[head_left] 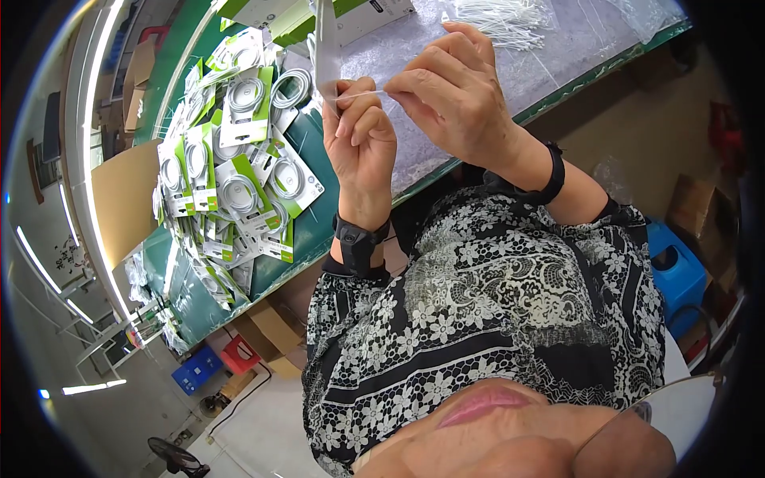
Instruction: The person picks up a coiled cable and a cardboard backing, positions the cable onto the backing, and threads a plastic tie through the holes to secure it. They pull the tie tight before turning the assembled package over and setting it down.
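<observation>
My left hand [360, 139] is raised over the table's near edge, its fingers curled round the lower end of a thin, pale flat package [326, 52] seen almost edge-on. What the package contains is hidden from this angle. Close by on the right, my right hand [454, 99] pinches the end of a thin white plastic strip [368, 94] between thumb and forefinger. The strip runs taut across to my left fingers. Left of my hands lies a heap of green and white carded packs with coiled white cables [239, 193]. Beyond my right hand is a bundle of thin white plastic strips [506, 22].
A green-edged table [426, 179] with a cloudy plastic cover carries it all. A green and white carton [374, 20] stands at the far side. Brown cardboard [126, 199] rises at the left. A blue plastic stool [677, 275] is at the lower right.
</observation>
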`<state>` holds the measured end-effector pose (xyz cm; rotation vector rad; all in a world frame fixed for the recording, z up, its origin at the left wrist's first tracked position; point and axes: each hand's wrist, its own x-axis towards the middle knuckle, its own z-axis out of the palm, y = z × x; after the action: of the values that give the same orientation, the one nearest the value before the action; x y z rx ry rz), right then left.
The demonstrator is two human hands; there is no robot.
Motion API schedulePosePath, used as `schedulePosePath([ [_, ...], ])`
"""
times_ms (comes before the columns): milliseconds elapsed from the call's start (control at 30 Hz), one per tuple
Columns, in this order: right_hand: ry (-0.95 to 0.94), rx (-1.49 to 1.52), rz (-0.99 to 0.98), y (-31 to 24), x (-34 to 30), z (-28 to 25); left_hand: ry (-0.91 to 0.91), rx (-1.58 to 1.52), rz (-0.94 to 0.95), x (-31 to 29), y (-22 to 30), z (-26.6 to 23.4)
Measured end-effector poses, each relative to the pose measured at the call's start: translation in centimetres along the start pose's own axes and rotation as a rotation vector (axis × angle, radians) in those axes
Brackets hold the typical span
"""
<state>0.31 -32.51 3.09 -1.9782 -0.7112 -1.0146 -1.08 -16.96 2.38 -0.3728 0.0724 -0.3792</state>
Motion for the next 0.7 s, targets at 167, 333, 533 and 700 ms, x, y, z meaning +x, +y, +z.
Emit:
schedulePosePath([
  [167, 0.006, -0.001, 0.000, 0.2, 0.0, -0.4, -0.007, 0.032, -0.008, 0.2, 0.2, -0.4],
  [333, -0.011, 0.073, 0.042, 0.1, 0.4, 0.1, 0.028, 0.344, 0.018, 0.1, -0.3, -1.4],
  [533, -0.076, 0.644, 0.481, 2.4, -2.3, 1.6, 0.170, 0.734, 0.083, -0.3, 0.0, -2.1],
  [700, -0.005, 1.031, 0.644, 4.5, -4.3, 2.6, 0.178, 0.901, -0.030, -0.8, 1.4, -2.4],
])
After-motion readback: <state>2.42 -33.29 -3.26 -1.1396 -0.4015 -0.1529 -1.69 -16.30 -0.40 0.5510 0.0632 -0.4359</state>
